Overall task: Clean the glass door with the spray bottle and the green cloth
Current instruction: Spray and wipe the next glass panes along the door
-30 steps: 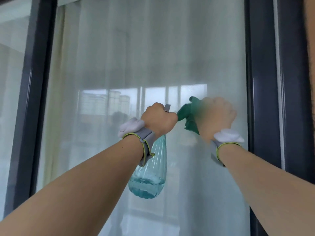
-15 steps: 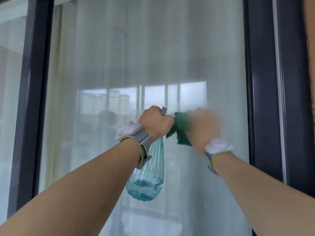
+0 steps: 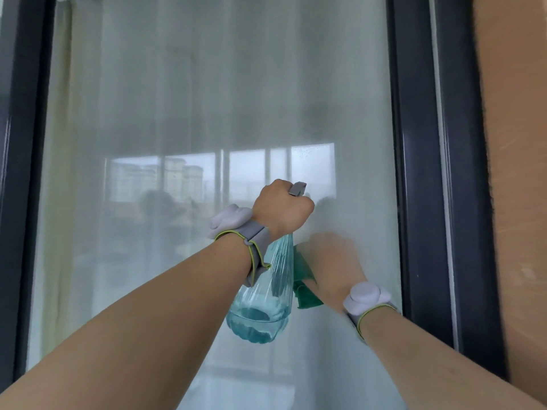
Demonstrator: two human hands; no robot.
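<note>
Two hands, both ours, both occupied, entered against one glass door [image 3: 207,99] in a dark frame [image 3: 414,143].

Item one: left hand [image 3: 281,208], fist closed around the neck of the spray bottle [image 3: 260,309]. Bottle is clear blue-green ribbed plastic, roughly a quarter full of liquid. Its long axis hangs from the fist downward and slightly toward us, base lowest. The grey nozzle tip [image 3: 297,189] shows above the knuckles, aimed at the pane. Whether a finger rests on the trigger we cannot tell; the fist hides it.

Item two: right hand [image 3: 331,258], motion-blurred, laid against the glass below and right of the left fist. Its fingers appear pressed over the green cloth [image 3: 305,291]; blur prevents us saying whether they are flat or curled. Cloth shows only as a crumpled fold spilling out at the hand's left edge and under the wrist, just beside the bottle's body and partly seen through it.

Item three: grey wrist bands with pale pods, one per wrist.

Relation of note: the cloth lies between our right palm and the pane, on the pane's right portion, near the frame. Misted patches remain up and left of it, around the nozzle. We judge that the right hand is the nearer one for wiping, and that its next sweep must clear the hanging bottle, which sits directly to its left.
</note>
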